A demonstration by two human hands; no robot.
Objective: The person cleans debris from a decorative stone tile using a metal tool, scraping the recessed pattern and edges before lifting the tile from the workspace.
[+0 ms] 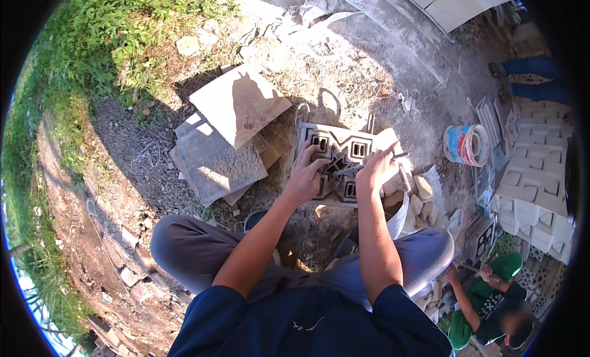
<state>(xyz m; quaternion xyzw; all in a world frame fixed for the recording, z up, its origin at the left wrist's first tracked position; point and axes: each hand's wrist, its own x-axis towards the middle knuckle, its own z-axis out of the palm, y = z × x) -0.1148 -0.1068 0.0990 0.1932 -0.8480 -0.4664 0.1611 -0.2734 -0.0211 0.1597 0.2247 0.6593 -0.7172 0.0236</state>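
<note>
In front of my crossed knees lies a square grey frame with a raised geometric pattern and slotted openings [358, 149]. It looks like a mold for ventilation blocks, and bent wire loops stand at its far edge. My left hand [304, 177] rests on its left side, fingers spread and holding nothing. Over its right side, my right hand [377, 169] is closed around a thin dark tool [349, 171]. One end of the tool points into the middle of the pattern, the other sticks out past my fingers. The tool's exact kind is hidden by my grip.
Flat square boards [224, 157] lie stacked at the left. A paint-stained bucket [466, 145] stands at the right, near stacked pale blocks [531, 172]. Broken pieces [423, 188] lie beside the frame. A co-worker in green trousers [491, 302] sits at the lower right; another person's legs [531, 77] show beyond.
</note>
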